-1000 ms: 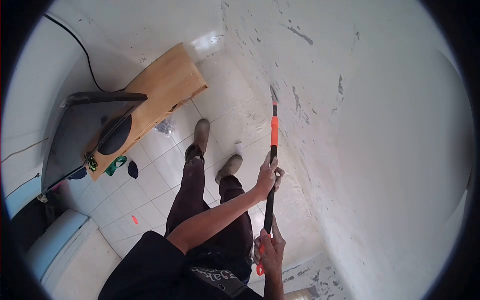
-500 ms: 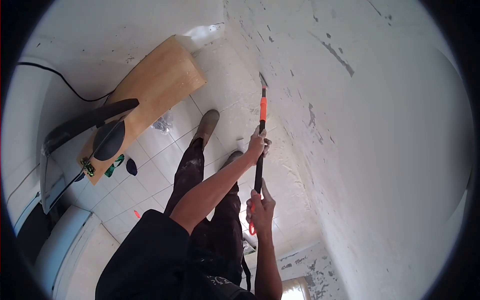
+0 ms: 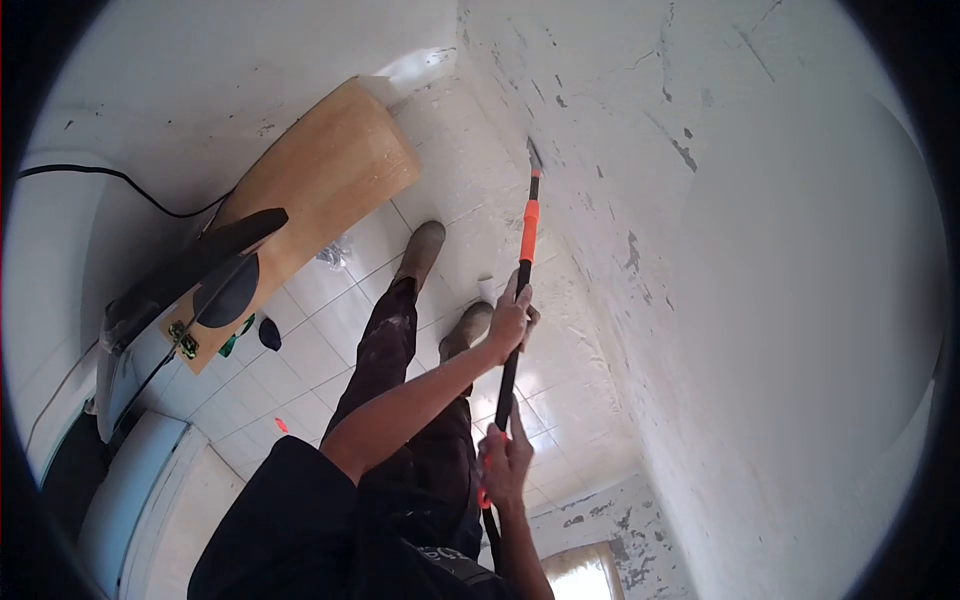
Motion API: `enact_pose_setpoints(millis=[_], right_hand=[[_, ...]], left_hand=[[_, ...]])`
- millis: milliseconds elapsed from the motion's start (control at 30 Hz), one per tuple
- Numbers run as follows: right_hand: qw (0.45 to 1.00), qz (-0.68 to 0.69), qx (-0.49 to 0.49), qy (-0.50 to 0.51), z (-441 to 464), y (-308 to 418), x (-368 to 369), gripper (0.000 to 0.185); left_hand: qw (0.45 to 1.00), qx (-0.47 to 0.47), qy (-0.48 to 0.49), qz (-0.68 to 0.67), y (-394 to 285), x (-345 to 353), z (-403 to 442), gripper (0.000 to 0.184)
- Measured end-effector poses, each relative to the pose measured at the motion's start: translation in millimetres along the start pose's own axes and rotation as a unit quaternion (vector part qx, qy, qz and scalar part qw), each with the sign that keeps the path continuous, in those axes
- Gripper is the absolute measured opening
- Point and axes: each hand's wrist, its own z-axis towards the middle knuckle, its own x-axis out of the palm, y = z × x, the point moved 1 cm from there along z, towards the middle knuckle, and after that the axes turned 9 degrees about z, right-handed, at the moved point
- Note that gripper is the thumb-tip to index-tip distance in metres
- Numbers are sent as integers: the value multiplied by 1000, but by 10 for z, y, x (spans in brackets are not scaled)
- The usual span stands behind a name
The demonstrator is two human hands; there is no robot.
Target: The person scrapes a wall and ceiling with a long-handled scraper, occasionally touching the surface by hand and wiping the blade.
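Observation:
A long black and orange pole scraper [image 3: 530, 232] slants up toward the white wall [image 3: 760, 330], its flat blade [image 3: 534, 155] at the wall's lower part, near the floor. My left hand [image 3: 510, 322] is wrapped round the black shaft, below the orange collar. Lower down, my right hand [image 3: 505, 465] grips the orange handle end, partly covering it. Whitish dust shows on my fingers. Grey patches and scratches mark the wall's surface.
A wooden cabinet or board [image 3: 325, 170] lies at the left, beside a dark screen-like object [image 3: 190, 270] with a black cable. My boots [image 3: 420, 250] stand on the tiled floor [image 3: 305, 375]. A dark blue item [image 3: 269, 334] and clear plastic [image 3: 335, 252] lie there.
Since a second ago, both hands have moved left in the view with the pole, my right hand also upward. Compared with half a second ago, my right hand is lower. Both grips remain.

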Motion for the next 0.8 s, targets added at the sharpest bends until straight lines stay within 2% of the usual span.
enact_pose_setpoints(millis=[33, 67, 200, 233, 300, 333, 433, 500, 600, 700, 800], right_hand=[[1000, 5, -23, 5, 13, 1, 132, 62], [1000, 15, 12, 4, -70, 40, 187, 63], [999, 27, 17, -5, -549, 279, 111, 66], [1000, 27, 14, -1, -533, 355, 98, 66], [998, -46, -36, 2, -490, 474, 61, 65], [1000, -23, 17, -7, -354, 516, 76, 64], [1000, 0, -11, 26, 278, 317, 250, 64], [1000, 14, 20, 16, 299, 373, 449, 65], [1000, 8, 8, 13, -194, 427, 382, 63], [1000, -4, 5, -4, -679, 484, 271, 61], [1000, 17, 6, 6, -527, 496, 300, 61]], left_hand=[[1000, -4, 20, -10, -13, -94, 2, 55], [999, -7, 42, -21, -30, -145, 14, 55], [999, -1, 44, 2, -306, 46, -473, 55], [998, -20, 38, -46, -291, 119, -526, 55], [999, -6, 41, -25, -310, 135, -383, 50], [1000, -7, 24, -14, -313, 103, -241, 47], [1000, -3, 0, 18, -301, -155, 393, 41], [1000, 5, 18, -1, -272, -289, 499, 43], [1000, 14, 13, 14, -397, -174, 1, 44], [1000, 6, 19, -6, -445, 33, -580, 55], [1000, -8, 21, 17, -570, -19, -464, 56]])
